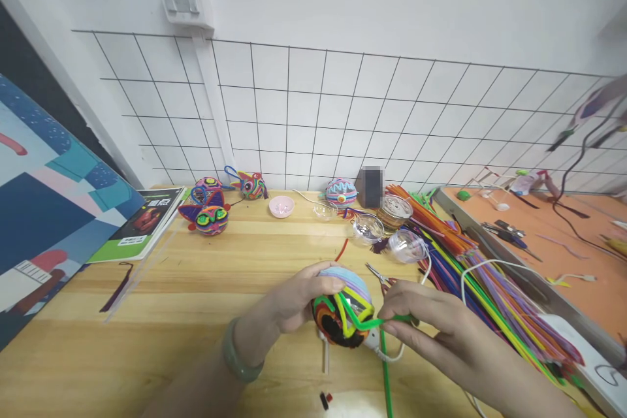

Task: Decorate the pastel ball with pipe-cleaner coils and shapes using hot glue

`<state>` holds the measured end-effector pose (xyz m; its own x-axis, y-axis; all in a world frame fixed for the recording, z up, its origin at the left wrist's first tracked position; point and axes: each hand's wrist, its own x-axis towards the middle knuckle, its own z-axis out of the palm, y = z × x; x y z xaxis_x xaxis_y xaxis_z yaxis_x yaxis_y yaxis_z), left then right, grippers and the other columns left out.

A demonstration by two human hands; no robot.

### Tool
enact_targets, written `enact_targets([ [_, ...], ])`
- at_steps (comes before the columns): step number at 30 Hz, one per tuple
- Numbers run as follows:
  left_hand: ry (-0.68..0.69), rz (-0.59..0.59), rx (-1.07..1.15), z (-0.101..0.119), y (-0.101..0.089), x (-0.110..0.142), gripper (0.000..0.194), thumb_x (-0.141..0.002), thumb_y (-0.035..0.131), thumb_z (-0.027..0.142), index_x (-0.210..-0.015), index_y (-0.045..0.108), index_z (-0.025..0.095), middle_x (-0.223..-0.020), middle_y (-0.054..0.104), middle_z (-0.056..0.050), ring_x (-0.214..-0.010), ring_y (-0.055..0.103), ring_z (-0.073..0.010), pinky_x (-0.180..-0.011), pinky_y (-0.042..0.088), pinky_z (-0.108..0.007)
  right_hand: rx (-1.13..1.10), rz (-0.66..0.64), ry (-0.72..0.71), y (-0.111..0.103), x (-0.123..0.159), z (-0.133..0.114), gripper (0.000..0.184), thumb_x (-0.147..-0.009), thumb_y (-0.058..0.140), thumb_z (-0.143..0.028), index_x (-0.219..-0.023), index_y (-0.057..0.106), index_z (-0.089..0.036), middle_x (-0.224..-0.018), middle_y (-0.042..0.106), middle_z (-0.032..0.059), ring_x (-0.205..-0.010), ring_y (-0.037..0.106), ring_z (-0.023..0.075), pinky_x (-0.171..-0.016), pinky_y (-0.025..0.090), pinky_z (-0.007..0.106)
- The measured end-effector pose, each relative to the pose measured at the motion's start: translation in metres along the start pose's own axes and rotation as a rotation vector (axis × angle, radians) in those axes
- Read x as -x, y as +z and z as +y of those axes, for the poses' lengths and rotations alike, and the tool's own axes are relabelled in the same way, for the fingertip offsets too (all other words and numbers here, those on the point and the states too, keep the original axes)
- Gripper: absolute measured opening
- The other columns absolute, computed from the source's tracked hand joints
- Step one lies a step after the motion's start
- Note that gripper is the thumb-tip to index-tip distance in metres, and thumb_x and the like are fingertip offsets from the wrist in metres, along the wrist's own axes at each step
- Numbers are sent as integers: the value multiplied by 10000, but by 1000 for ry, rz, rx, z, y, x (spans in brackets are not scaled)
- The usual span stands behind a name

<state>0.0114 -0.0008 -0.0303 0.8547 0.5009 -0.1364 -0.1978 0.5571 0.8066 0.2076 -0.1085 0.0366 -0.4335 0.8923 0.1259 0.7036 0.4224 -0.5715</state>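
Note:
A round ball wrapped in coloured pipe cleaners is gripped in my left hand, thumb on its light blue top. Its front carries black, orange, yellow and green strands, with a clear patch near the middle. My right hand pinches a green pipe cleaner that runs up onto the ball's front. Another green pipe cleaner lies below, toward the table's front edge. Just behind my right fingers lie pliers or scissors, partly hidden by the hand.
Finished-looking colourful balls stand at the back left beside a magazine. A pink dish and clear plastic half-shells sit further back. Bundled pipe cleaners and a white cable fill the right side. Small scraps lie in front.

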Motion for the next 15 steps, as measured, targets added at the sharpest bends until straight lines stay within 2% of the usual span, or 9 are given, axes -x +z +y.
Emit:
enact_targets([
  [4, -29, 26, 7, -1, 4, 0, 348, -663, 737, 296, -957, 655, 132, -907, 672, -79, -789, 619, -168, -729, 473, -264, 32, 15, -44, -1, 1, -6, 158, -944, 481, -200, -922, 633, -234, -827, 645, 24, -758, 626, 148, -673, 508, 280],
  [8, -27, 18, 29, -2, 8, 1, 304, -677, 728, 283, -929, 657, 128, -880, 677, -70, -783, 624, -165, -721, 476, -262, 124, 38, -26, -1, -1, -13, 164, -922, 495, -193, -938, 649, -248, -801, 641, 19, -736, 630, 160, -624, 495, 277],
  [15, -27, -2, 33, 0, 12, 2, 285, -699, 714, 262, -946, 676, 126, -884, 680, -65, -776, 621, -153, -713, 469, -243, 130, 63, -100, -1, -5, -8, 151, -936, 508, -224, -926, 658, -233, -777, 638, 15, -685, 602, 133, -611, 469, 258],
])
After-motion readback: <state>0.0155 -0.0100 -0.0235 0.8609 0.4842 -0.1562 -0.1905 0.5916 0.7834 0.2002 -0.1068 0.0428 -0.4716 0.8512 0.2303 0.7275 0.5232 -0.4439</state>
